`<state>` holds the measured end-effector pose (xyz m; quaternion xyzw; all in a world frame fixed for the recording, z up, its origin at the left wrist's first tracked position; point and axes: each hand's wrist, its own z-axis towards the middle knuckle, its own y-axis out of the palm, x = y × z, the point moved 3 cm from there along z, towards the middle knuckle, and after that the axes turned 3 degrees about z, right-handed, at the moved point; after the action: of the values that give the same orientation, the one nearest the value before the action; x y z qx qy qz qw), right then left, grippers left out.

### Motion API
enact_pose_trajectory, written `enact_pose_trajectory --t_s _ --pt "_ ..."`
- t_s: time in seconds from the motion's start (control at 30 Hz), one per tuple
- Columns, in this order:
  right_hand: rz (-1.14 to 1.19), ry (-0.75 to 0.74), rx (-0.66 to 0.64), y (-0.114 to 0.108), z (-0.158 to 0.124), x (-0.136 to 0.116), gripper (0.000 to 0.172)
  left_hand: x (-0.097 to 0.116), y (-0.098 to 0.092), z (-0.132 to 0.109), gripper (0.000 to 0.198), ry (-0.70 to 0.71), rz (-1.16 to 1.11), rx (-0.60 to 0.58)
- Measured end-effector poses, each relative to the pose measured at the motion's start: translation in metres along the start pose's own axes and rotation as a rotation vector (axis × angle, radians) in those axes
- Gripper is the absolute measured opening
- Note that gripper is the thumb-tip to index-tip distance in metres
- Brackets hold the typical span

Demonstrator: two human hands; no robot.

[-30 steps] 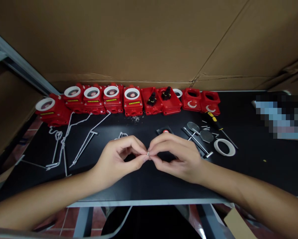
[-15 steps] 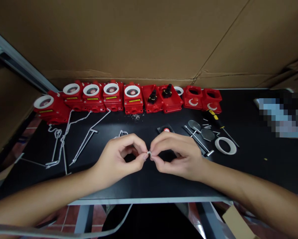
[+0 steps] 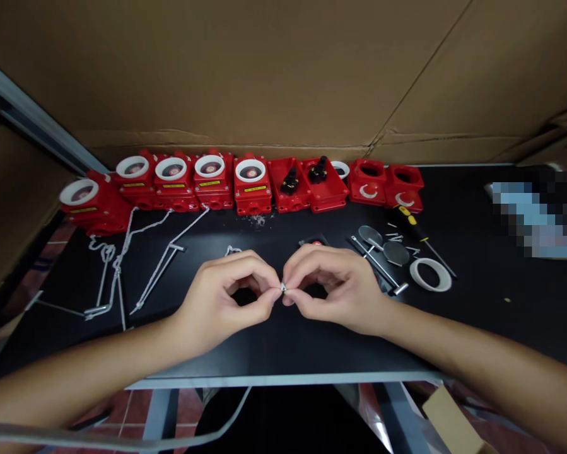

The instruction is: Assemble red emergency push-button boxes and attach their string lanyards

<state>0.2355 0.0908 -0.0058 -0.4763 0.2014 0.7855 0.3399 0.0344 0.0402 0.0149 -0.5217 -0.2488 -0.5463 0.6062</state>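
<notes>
Over the middle of the black table (image 3: 264,347), my left hand (image 3: 233,302) and my right hand (image 3: 337,290) meet fingertip to fingertip. Both pinch one tiny silvery piece (image 3: 284,287), perhaps a chain link; fingers cover most of it. Behind my left hand a bit of metal chain (image 3: 233,250) shows, its remainder hidden. A dark square part with a red spot (image 3: 317,243) is partly covered by my right hand. To the right of that hand lie a metal T-shaped rod (image 3: 399,288), round discs (image 3: 397,253) and a white ring (image 3: 431,275).
Red boxes with white-rimmed windows (image 3: 251,180) line the back left, some with chains and small metal hammers (image 3: 157,277). Two open red housings (image 3: 328,192) hold black switches; red covers (image 3: 405,189) sit beside them. A screwdriver (image 3: 409,217) and several screws (image 3: 395,238) lie at right. Cardboard (image 3: 264,75) walls the back.
My fingertips have drawn closer together, and less of the small silvery piece shows between them. My right hand has tilted slightly and moved a little left. The objects on the table stay put.
</notes>
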Motion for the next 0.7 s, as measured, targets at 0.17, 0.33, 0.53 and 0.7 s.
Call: enact_pose_trajectory --t_s 0.17,0.33,0.53,0.7 --pt "0.030 -0.017 0.043 0.0045 -0.0024 0.0002 0.012 0.0039 -0.0012 -0.0006 0.012 0.048 0.076 0.013" --pt "-0.015 -0.050 0.081 0.0075 -0.0041 0.0002 0.012 0.0067 -0.0013 -0.0019 0.012 0.062 0.122 0.031" --pt "-0.048 -0.107 0.059 0.0064 -0.0030 0.0004 0.013 0.0080 -0.0005 -0.0031 0.012 0.098 0.129 0.024" --pt "-0.118 -0.130 0.063 0.0049 -0.0015 -0.0023 0.010 0.0069 0.0003 -0.0037 0.012 0.090 0.123 0.035"
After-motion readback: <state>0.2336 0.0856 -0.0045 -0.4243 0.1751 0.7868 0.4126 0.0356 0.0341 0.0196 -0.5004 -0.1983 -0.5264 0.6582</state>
